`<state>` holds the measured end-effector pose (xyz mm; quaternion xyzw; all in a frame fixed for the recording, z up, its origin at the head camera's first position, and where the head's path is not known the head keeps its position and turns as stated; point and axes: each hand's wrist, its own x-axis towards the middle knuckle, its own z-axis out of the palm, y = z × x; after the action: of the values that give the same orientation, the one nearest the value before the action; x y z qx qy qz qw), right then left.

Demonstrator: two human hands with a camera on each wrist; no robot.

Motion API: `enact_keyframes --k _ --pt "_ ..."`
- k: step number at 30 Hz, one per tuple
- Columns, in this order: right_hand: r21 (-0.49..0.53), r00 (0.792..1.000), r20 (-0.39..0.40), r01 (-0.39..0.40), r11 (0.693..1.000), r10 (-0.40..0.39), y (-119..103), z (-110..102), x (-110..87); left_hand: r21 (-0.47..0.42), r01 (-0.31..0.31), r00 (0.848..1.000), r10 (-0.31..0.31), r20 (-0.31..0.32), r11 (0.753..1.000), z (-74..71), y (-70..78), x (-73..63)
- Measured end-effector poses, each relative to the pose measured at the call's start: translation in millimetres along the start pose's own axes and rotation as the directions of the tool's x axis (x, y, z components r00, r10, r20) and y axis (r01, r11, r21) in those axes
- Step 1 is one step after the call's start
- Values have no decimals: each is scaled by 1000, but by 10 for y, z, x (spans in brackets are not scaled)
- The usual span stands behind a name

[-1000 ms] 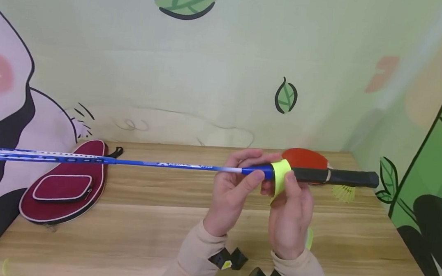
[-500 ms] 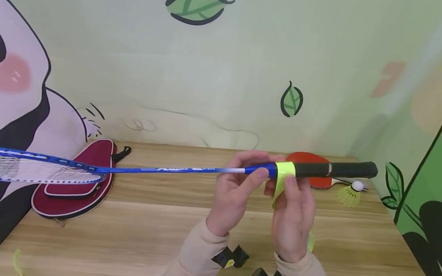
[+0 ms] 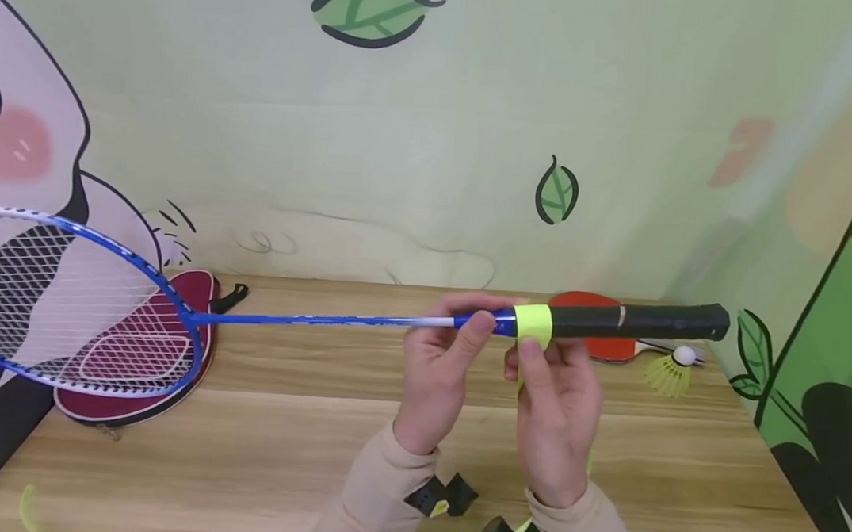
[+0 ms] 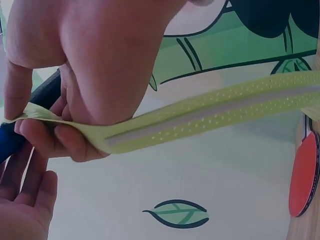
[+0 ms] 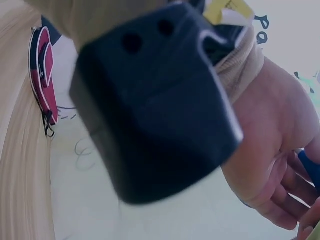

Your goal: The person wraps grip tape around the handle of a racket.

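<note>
A blue badminton racket (image 3: pixel 324 320) is held level above the table, its strung head to the left and its black handle (image 3: pixel 666 321) to the right. My left hand (image 3: pixel 431 377) grips it at the blue cone, thumb on the near side. Yellow overgrip tape (image 3: pixel 534 322) wraps round the top of the handle. My right hand (image 3: pixel 558 422) pinches this tape just below the handle. In the left wrist view, a long perforated strip of the tape (image 4: pixel 210 117) trails from the pinching fingers, with a pale line along its middle.
Behind the handle lie a red table tennis paddle (image 3: pixel 611 349) and a yellow shuttlecock (image 3: pixel 669 373). A maroon racket case (image 3: pixel 84 406) lies at the left, partly behind the strings. A small yellow strip (image 3: pixel 27 509) is at the table's front left.
The racket has rolled from edge-on, so its strung face shows now. The tape, slanting across the handle before, now lies straighter round it. Both hands keep their hold and have shifted slightly left.
</note>
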<state>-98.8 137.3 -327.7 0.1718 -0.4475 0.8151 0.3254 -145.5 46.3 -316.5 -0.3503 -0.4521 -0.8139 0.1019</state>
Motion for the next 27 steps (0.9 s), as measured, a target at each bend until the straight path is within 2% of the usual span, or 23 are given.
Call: enact_keyframes --k 9,13,17,24,27 --pt "97 989 98 -124 988 114 26 -46 21 23 31 990 -27 -135 999 -4 -34 -35" --pt "171 975 173 -170 971 140 21 -114 52 47 47 986 -39 -165 998 10 -46 -54" --pt "154 969 229 -135 979 97 27 -152 79 78 51 985 -37 -168 996 6 -53 -59" --pt "101 982 187 -26 995 6 92 -153 82 125 64 985 -42 -170 990 -7 -74 -65" --pt "110 984 178 5 994 -24 112 -159 77 111 82 990 -68 -126 990 -13 -63 -74"
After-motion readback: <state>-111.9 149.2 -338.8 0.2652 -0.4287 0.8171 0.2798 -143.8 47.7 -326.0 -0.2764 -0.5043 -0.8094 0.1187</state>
